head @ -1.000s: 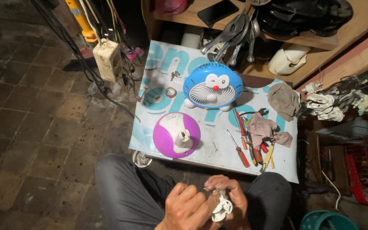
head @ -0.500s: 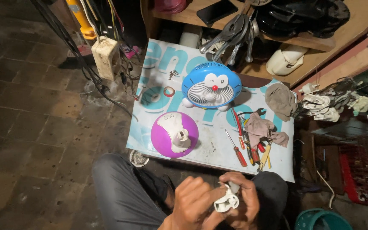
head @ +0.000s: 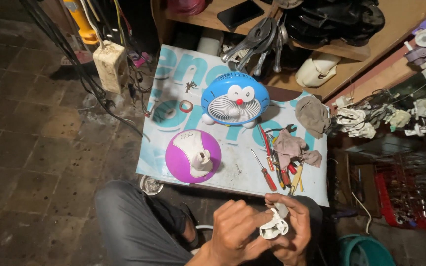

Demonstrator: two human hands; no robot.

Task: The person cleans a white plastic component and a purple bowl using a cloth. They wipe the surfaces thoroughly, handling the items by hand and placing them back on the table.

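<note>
Sitting before the mat with the purple housing (head: 193,156) and blue fan (head: 235,100), the left hand (head: 235,231) and right hand (head: 292,229) now clasp the small white plastic part (head: 274,226) higher above the lap, fingers curled, suggesting continued fiddling.

I count one blue round fan front (head: 235,101), one purple dome-shaped housing (head: 193,156), two crumpled rags (head: 313,114), one red-handled screwdriver (head: 265,171) lying apart from the tool cluster, one cream power strip (head: 110,66), and one small white part (head: 274,226) between two hands.
</note>
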